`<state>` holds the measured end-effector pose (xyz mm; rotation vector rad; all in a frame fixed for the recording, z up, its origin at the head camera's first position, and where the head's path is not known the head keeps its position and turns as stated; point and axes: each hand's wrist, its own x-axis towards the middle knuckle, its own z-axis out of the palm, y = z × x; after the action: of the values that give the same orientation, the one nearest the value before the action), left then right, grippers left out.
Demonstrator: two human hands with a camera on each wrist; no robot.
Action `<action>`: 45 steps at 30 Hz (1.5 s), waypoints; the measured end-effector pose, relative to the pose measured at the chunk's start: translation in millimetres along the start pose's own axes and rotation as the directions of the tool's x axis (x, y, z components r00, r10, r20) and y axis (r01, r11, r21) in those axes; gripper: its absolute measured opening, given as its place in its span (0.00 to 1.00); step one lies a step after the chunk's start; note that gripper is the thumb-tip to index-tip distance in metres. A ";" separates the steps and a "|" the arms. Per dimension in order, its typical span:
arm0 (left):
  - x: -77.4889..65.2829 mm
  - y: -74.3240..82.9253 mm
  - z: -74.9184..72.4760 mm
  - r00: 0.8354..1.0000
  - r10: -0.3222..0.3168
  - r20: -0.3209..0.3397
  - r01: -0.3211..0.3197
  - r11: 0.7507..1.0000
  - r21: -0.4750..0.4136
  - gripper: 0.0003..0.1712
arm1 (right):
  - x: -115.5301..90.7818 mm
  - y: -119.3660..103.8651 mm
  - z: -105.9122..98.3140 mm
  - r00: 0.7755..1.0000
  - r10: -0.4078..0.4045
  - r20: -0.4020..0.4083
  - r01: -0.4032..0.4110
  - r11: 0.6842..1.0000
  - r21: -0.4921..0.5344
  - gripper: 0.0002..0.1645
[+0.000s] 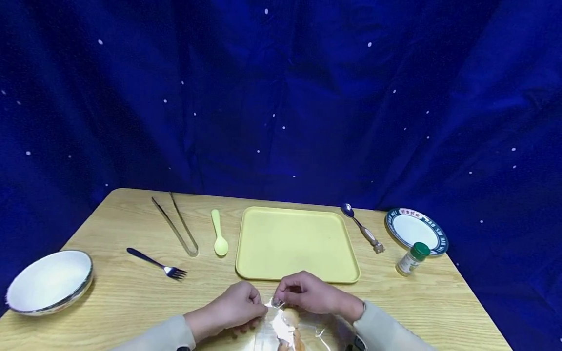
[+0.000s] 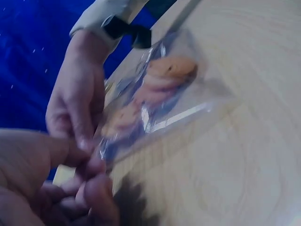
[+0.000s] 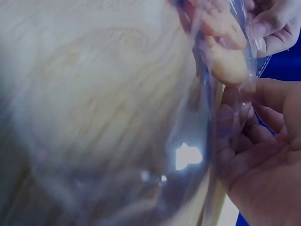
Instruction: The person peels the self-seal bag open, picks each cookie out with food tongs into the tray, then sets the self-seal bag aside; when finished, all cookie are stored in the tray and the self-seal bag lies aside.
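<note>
A clear plastic bag [image 2: 188, 115] with several golden-brown bread pieces [image 2: 171, 70] inside is held near the table's front edge. My left hand [image 1: 237, 307] pinches the bag's upper edge between thumb and fingers. Just beside it, my right hand [image 1: 309, 295] grips the same edge, its fingers bent over the film. The right wrist view shows the see-through film [image 3: 141, 188] spread across the picture, with the bread [image 3: 228, 61] close to both hands. In the head view, the bag's lower part is cut off by the frame.
Beyond the hands lies a yellow tray [image 1: 298, 243]. To its left are a pale green spoon [image 1: 221, 246], metal tongs [image 1: 180, 229], a fork [image 1: 155, 263] and a white bowl [image 1: 50, 280]. Rightward are a metal spoon [image 1: 362, 229], a rimmed plate [image 1: 414, 229] and a green-capped jar [image 1: 412, 258].
</note>
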<state>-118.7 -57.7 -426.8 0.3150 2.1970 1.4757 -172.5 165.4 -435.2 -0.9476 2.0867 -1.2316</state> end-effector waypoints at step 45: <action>-18.5 -1.8 -12.9 0.980 -0.097 0.173 0.073 0.987 0.141 0.31 | -11.7 7.1 -11.1 0.998 0.062 0.005 -0.061 0.996 -0.065 0.11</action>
<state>-109.1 -77.0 -419.8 0.3774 2.1405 1.2085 -175.6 182.7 -435.6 -0.9074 2.1458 -1.1343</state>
